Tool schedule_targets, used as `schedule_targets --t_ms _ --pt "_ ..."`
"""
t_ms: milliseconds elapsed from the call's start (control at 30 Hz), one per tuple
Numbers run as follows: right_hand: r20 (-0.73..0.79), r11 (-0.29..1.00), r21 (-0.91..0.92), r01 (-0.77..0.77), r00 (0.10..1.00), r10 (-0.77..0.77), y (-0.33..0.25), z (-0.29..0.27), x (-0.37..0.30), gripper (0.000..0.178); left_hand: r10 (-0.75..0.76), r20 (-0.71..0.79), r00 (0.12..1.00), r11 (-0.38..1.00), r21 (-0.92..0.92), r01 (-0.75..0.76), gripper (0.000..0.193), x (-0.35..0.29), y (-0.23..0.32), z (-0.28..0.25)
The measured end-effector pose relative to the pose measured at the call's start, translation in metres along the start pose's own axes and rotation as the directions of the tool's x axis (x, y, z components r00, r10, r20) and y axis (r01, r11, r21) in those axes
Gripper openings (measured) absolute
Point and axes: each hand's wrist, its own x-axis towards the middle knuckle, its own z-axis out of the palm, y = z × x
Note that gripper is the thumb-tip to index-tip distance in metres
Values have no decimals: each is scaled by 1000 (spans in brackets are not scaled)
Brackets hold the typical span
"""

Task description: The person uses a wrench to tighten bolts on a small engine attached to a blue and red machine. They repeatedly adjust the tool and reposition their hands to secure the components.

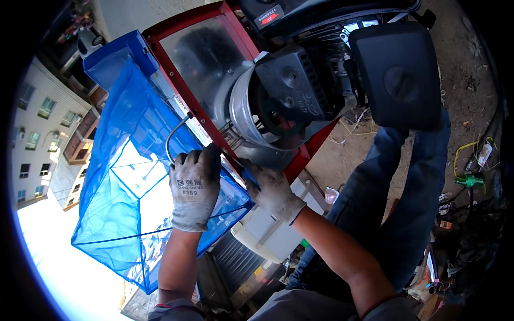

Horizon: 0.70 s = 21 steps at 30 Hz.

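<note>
My left hand (194, 187), in a grey knit glove with dark fingertips, grips the edge of a red metal frame (179, 80) where a blue mesh net basket (126, 182) hangs on a blue rim. A bent grey metal rod (174, 134) curves up just above its fingers. My right hand (270, 187), gloved the same way, pinches a small blue piece at the frame's edge, close beside the left hand. Behind both hands sits a black engine (297, 88) with a silver round housing, mounted on the red frame.
A large black cover (399, 75) juts out at the upper right. A person's legs in blue jeans (412, 203) stand on dirt ground to the right. Cables and a green fitting (470, 179) lie at the far right. Buildings and a street show far below through the net at left.
</note>
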Motion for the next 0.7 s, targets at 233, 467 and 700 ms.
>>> schedule_targets --t_ms 233,467,700 --pt "91 999 48 2 996 -6 4 3 8 63 71 -48 996 997 -41 -73 16 1 -6 10" --pt "142 999 49 8 990 -14 -10 -22 16 45 102 -87 991 993 -52 -106 11 2 -7 16" --pt "186 1000 -14 -18 982 20 -24 -40 23 37 92 -90 992 992 -78 -99 11 3 -4 10"
